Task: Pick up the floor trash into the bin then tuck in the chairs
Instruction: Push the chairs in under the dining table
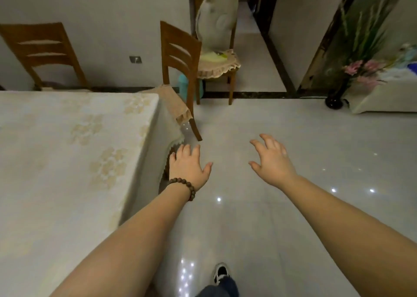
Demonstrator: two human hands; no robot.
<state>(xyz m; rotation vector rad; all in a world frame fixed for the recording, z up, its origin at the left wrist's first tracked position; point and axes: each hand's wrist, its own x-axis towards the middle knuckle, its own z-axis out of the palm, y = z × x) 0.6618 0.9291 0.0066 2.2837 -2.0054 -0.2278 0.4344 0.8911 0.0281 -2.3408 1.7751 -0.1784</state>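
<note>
A wooden chair (180,55) with a beige lace seat cover stands at the table's far right corner, its seat partly under the tablecloth. My left hand (189,164), with a bead bracelet on the wrist, is stretched forward with fingers apart, just short of that chair's rear leg and beside the table corner. My right hand (274,160) reaches forward over the bare floor, fingers spread, holding nothing. A teal bin (184,86) shows behind the chair, mostly hidden. Another wooden chair (42,48) stands at the table's far side. No trash is visible on the floor.
The table (67,150) with a pale floral cloth fills the left. A third chair (222,68) by the wall carries a white fan (216,19). A black vase (334,99) with flowers stands at right beside a white cabinet. Glossy tile floor (293,206) lies ahead; my shoe (221,272) is below.
</note>
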